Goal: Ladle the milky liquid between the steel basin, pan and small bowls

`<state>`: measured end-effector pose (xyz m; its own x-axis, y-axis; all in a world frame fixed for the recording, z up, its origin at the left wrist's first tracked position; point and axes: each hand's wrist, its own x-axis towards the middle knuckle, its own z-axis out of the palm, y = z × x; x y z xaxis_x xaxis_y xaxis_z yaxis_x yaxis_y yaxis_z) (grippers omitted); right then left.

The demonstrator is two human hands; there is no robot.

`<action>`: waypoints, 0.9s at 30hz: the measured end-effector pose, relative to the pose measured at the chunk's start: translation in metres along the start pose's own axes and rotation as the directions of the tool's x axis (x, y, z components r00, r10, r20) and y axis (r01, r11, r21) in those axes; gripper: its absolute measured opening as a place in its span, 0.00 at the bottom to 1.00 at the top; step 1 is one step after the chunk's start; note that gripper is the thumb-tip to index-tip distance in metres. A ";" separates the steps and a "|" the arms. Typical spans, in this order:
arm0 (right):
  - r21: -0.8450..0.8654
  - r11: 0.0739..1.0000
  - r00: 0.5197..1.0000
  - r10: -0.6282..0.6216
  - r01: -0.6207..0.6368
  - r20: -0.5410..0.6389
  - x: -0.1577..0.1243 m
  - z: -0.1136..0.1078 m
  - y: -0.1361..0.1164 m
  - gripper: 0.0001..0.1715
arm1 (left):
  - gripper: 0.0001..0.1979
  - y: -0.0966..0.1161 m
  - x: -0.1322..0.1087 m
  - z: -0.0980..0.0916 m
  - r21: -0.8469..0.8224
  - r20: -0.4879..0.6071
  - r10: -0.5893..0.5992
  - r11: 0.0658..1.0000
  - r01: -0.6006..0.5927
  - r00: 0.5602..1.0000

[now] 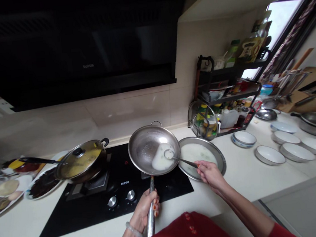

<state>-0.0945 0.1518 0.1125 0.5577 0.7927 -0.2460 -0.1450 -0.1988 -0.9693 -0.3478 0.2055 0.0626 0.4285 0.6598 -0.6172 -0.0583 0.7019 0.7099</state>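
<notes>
My left hand (147, 207) is wrapped round the long metal handle of a steel wok (140, 148), which is tilted to the right above the stove. White soupy liquid (162, 158) pools in the wok's lower right side. My right hand (210, 173) grips the handle of a ladle (183, 161), whose round bowl sits in that liquid. Right beside the wok, partly under its rim, a wide steel basin (221, 156) holds more of the milky liquid with pale green bits.
A lidded pan (81, 161) with yellowish food stands on the left burner of the black stove (99, 209). Plates of food (45, 182) lie further left. To the right are several white bowls (270, 155), a spice rack (234, 98) and a glass lid (203, 119). A range hood (84, 47) hangs above.
</notes>
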 end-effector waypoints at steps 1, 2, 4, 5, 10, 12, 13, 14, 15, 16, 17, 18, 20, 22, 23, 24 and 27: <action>0.019 0.999 1.000 0.028 -0.028 0.002 -0.002 -0.002 -0.002 0.19 | 0.16 0.000 0.000 0.000 0.000 -0.001 -0.002 1.000 0.002 1.000; 0.046 0.997 0.998 0.063 -0.063 0.006 -0.004 -0.005 -0.004 0.19 | 0.16 0.000 0.000 0.000 -0.002 -0.001 -0.005 1.000 0.005 1.000; 0.086 0.991 0.995 0.103 -0.103 0.005 -0.008 -0.011 -0.008 0.21 | 0.16 -0.001 0.000 0.000 -0.005 0.002 -0.002 1.000 0.002 1.000; 0.097 0.990 0.994 0.108 -0.107 0.000 -0.011 -0.015 -0.011 0.22 | 0.16 -0.001 0.000 0.000 -0.004 0.004 0.000 1.000 0.000 1.000; 0.115 0.988 0.992 0.113 -0.107 -0.049 -0.019 -0.039 -0.017 0.26 | 0.15 -0.001 0.001 0.000 0.003 -0.001 -0.004 1.000 0.004 1.000; 0.087 0.992 0.991 0.103 -0.096 -0.086 -0.020 -0.051 -0.015 0.28 | 0.15 -0.001 0.001 0.000 0.009 -0.008 -0.005 1.000 0.006 1.000; 0.056 0.995 0.990 0.091 -0.085 -0.108 -0.020 -0.057 -0.011 0.28 | 0.14 -0.001 0.001 0.000 0.010 -0.008 -0.006 1.000 0.006 1.000; 0.010 0.998 0.990 0.063 -0.062 -0.130 -0.019 -0.064 -0.007 0.28 | 0.14 -0.001 0.002 0.000 0.010 -0.009 -0.008 1.000 0.008 1.000; -0.056 0.998 0.989 0.013 -0.022 -0.146 -0.018 -0.070 0.000 0.28 | 0.14 -0.001 0.002 0.000 0.009 -0.008 -0.009 1.000 0.009 1.000; -0.145 0.989 0.986 -0.058 0.035 -0.156 -0.016 -0.077 0.007 0.27 | 0.14 -0.001 0.002 -0.001 0.006 -0.008 -0.010 1.000 0.010 1.000; -0.252 0.962 0.977 -0.146 0.104 -0.156 -0.015 -0.083 0.015 0.25 | 0.14 -0.001 0.002 -0.001 0.003 -0.008 -0.009 1.000 0.009 1.000; -0.369 0.912 0.959 -0.245 0.178 -0.143 -0.013 -0.088 0.023 0.24 | 0.14 -0.002 0.002 -0.001 0.002 -0.009 -0.007 1.000 0.007 1.000; -0.581 0.747 0.892 -0.446 0.323 -0.078 -0.011 -0.098 0.040 0.21 | 0.13 -0.002 0.001 -0.001 0.003 -0.012 -0.003 1.000 0.003 1.000; -0.709 0.548 0.787 -0.617 0.444 0.017 -0.011 -0.105 0.054 0.20 | 0.14 -0.001 0.001 0.000 0.005 -0.007 -0.002 1.000 0.002 1.000; -0.742 0.452 0.727 -0.684 0.495 0.069 -0.011 -0.108 0.059 0.20 | 0.14 -0.001 0.001 0.000 0.006 -0.003 -0.004 1.000 0.004 1.000; -0.763 0.363 0.668 -0.735 0.534 0.118 -0.012 -0.110 0.063 0.20 | 0.14 -0.001 0.001 0.000 0.006 0.000 -0.008 1.000 0.008 1.000; -0.802 0.184 0.557 -0.803 0.568 0.210 -0.015 -0.117 0.068 0.22 | 0.15 -0.001 0.000 0.000 0.002 0.000 -0.012 1.000 0.012 1.000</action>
<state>-0.0171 0.0593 0.0498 0.2552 0.7226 0.6424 0.9456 -0.0481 -0.3217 -0.3477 0.2051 0.0619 0.4291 0.6517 -0.6254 -0.0512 0.7089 0.7035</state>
